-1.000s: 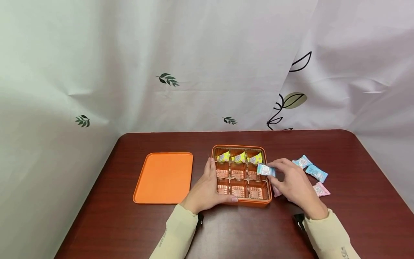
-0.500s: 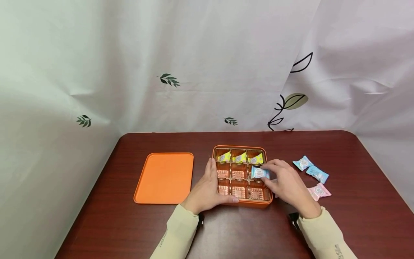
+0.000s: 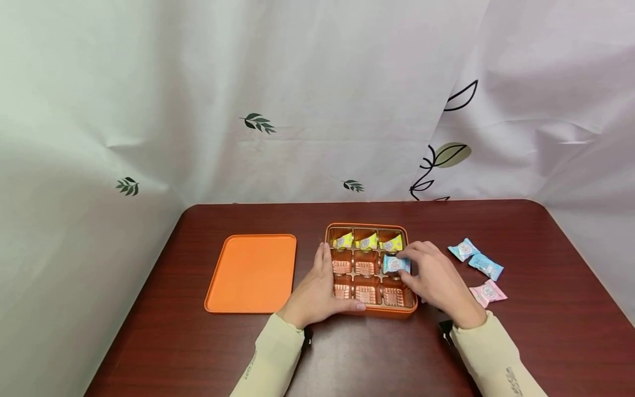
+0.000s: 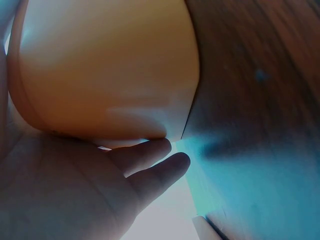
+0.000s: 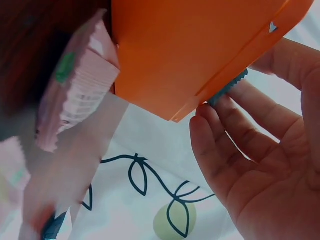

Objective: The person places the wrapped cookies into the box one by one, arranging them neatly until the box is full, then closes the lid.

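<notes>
An orange box (image 3: 389, 312) with a divided brown plastic insert stands on the table. Yellow-wrapped candies (image 3: 366, 242) sit in the three compartments of its back row. My right hand (image 3: 439, 278) pinches a blue-wrapped candy (image 3: 393, 264) between thumb and fingers at the right compartment of the middle row. In the right wrist view, the box wall (image 5: 175, 55) hides most of that candy. My left hand (image 3: 315, 292) rests against the box's left side, fingers extended, with the thumb on the front edge. The other middle-row and front-row compartments hold no candy.
A flat orange lid (image 3: 252, 274) lies left of the box. Right of my right hand lie two blue-wrapped candies (image 3: 486, 267) and a pink-wrapped one (image 3: 488, 293). Another pink packet (image 5: 80, 85) is beside the box in the right wrist view. White patterned cloth (image 3: 307, 99) hangs behind the table.
My right hand has moved left with the blue candy, from the box's right edge to over the right middle compartment, and slightly down. My left hand has stayed against the box.
</notes>
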Tool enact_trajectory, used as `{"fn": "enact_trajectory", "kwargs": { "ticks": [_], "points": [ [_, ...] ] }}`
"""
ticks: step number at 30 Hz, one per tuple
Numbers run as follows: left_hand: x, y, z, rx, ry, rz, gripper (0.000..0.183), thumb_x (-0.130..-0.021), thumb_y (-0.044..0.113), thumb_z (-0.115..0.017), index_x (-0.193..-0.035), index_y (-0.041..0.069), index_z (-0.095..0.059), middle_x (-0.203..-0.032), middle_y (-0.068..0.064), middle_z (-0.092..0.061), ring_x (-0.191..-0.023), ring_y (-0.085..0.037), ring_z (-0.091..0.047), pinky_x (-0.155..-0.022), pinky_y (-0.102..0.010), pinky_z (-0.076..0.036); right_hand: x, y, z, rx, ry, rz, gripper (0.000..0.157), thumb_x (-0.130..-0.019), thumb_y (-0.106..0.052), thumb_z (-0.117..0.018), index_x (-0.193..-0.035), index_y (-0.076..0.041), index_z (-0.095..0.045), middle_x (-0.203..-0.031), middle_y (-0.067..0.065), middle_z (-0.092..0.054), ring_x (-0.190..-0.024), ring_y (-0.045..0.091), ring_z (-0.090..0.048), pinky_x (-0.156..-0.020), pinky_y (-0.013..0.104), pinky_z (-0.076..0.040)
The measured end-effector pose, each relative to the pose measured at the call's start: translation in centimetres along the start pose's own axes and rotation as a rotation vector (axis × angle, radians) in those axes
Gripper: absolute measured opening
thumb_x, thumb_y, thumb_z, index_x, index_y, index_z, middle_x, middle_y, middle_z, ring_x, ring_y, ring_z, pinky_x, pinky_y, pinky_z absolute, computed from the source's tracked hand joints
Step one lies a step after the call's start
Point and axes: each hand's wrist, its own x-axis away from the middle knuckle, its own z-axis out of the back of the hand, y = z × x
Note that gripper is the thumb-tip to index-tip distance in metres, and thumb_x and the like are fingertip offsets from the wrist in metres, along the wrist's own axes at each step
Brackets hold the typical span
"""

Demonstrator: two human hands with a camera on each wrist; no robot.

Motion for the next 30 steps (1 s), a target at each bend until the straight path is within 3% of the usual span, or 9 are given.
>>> {"fn": "enact_trajectory", "kwargs": {
  "ticks": [13,30],
  "points": [
    [0.0,0.0,0.0,0.018,0.011,0.004,0.146,-0.067,0.075,-0.078,-0.160,0.007,0.012,-0.168,-0.015,0.010,-0.144,-0.037,-0.034,-0.111,-0.045,-0.038,-1.0,-0.7,-0.1,0.065,-0.056,0.019,0.021,-0.078,-0.002,-0.076,-0.098,0.002,-0.076,-0.097,0.011,-0.068,-0.095,0.031,-0.058,-0.083,0.045,-0.051],
    [-0.1,-0.1,0.0,0.005,0.008,-0.018,0.145,-0.069,0.076,-0.076,-0.159,0.004,0.011,-0.167,-0.017,0.011,-0.145,-0.035,-0.031,-0.111,-0.044,-0.037,-2.0,-1.0,-0.7,0.196,-0.085,0.133,0.013,-0.076,-0.004,-0.077,-0.089,-0.002,-0.076,-0.090,0.008,-0.069,-0.087,0.028,-0.060,-0.080,0.045,-0.051]
  ]
}}
